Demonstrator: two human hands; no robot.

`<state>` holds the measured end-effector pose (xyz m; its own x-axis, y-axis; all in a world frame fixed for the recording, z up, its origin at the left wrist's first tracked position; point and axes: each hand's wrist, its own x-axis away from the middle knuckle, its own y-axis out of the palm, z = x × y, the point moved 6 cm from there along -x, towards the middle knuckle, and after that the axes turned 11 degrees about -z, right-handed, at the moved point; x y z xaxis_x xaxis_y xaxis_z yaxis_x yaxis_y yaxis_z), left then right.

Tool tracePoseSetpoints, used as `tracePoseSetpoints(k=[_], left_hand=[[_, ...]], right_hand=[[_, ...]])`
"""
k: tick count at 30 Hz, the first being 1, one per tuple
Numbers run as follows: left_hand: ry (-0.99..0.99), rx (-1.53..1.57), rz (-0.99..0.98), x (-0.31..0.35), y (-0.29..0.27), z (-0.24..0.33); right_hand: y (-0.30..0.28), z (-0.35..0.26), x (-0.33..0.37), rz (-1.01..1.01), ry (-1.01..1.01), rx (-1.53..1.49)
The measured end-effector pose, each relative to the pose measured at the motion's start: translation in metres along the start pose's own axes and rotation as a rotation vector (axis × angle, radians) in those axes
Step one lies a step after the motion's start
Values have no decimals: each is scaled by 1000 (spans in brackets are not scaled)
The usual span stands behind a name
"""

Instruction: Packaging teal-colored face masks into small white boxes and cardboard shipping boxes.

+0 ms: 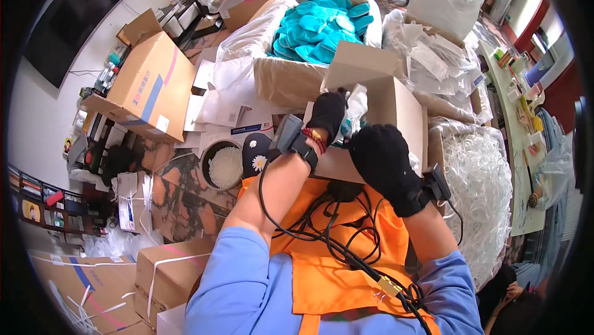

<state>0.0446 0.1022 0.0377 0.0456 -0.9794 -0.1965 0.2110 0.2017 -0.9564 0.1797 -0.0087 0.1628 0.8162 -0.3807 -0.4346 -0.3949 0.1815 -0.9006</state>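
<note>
My left hand, in a black glove, is closed on the left side of a clear plastic bag with something teal inside. The black-gloved right hand is closed at the bag's lower right, its fingertips curled inward and partly hidden. Both hands work over an open cardboard box with raised flaps, just in front of my orange apron. Black cables run from the wrist devices down across the apron.
Beyond stands a plastic-lined carton heaped with teal pads. Clear plastic bags fill a box at the right, beside a cluttered table. At left are a tall carton, a pot of white pellets and strapped cartons.
</note>
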Motion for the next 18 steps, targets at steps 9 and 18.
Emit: tracePoseSetpoints(k=[9,18], left_hand=[[41,214,179,-7,-6,-25],[588,663,43,27,-152,37]], right_hand=[[-30,55,21,168,269,-70],[-36,89,8,188,229,-172]])
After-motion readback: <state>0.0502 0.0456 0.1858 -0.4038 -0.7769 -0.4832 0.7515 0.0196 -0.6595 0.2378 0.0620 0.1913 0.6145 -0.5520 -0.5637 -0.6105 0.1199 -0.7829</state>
